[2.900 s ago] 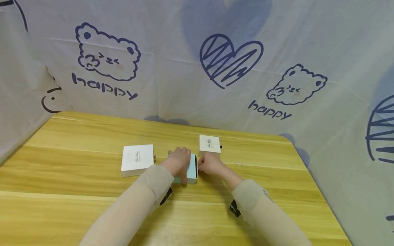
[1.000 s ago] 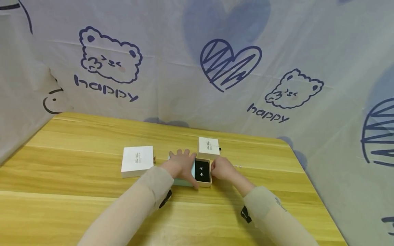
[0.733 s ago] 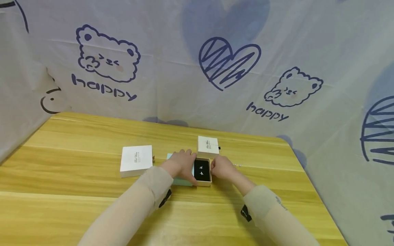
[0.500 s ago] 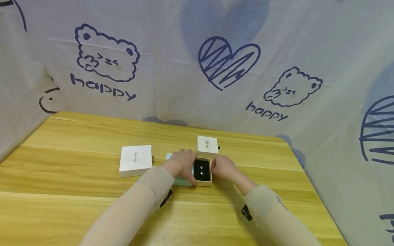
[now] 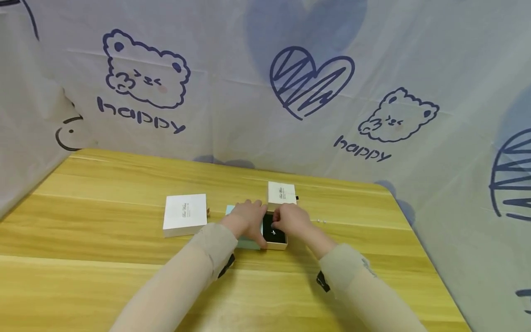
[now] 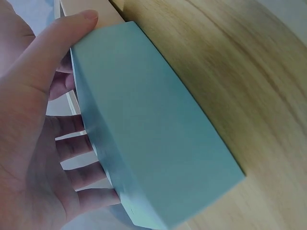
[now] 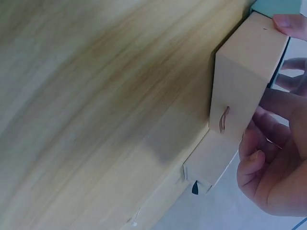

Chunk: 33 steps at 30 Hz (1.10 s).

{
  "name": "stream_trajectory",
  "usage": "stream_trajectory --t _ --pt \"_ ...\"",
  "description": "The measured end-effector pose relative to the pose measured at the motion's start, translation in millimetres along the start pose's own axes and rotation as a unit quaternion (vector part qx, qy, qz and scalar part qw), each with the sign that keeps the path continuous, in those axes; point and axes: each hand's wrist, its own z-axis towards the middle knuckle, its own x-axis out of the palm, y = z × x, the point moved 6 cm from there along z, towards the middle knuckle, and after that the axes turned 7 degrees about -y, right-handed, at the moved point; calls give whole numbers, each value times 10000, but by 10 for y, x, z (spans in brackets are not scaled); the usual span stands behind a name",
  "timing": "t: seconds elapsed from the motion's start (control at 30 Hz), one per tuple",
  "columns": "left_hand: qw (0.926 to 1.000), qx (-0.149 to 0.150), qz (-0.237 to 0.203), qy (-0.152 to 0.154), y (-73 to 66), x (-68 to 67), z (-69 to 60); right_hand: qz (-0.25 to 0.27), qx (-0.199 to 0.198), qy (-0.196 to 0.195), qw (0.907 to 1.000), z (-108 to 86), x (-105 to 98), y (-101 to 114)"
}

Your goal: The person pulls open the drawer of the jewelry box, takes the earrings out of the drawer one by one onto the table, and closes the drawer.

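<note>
A light blue box sleeve (image 6: 144, 110) lies on the table, with a cream drawer (image 7: 240, 91) pulled partly out of its right end. My left hand (image 5: 250, 219) grips the sleeve, its thumb at the front edge by the drawer and its fingers across the top. Over the black inside of the drawer (image 5: 271, 239) is my right hand (image 5: 293, 222), fingers curled with the tips at the black insert. One small star-shaped stud (image 5: 274, 233) shows beside those fingertips; whatever they touch is hidden. A brown loop sticks out from the drawer's end in the right wrist view.
A larger white box (image 5: 185, 213) lies to the left, and a smaller white box (image 5: 282, 192) stands just behind the drawer. Two tiny shiny studs (image 5: 321, 221) rest on the table (image 5: 365, 258) to the right. A printed cloth (image 5: 240, 106) hangs behind the table.
The drawer came out of the blue sleeve to the right, showing two star studs. Since then my right hand has moved left from its end to over the insert, covering one stud.
</note>
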Motion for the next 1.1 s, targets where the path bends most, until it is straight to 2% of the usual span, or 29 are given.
stream_trajectory --t 0.27,0.5,0.73,0.97,1.1 --pt "10000 17 7 -37 0 -6 -2 269 53 297 9992 41 13 33" --pt "10000 21 46 -52 1 7 8 549 -164 422 9975 74 -15 44" --pt "10000 13 51 -83 19 11 20 313 -170 617 9975 97 -2 75" --pt "9999 39 29 -93 6 0 7 297 -585 761 9949 131 39 139" --pt "9999 41 53 -104 -3 4 -1 655 -618 815 9926 137 45 125"
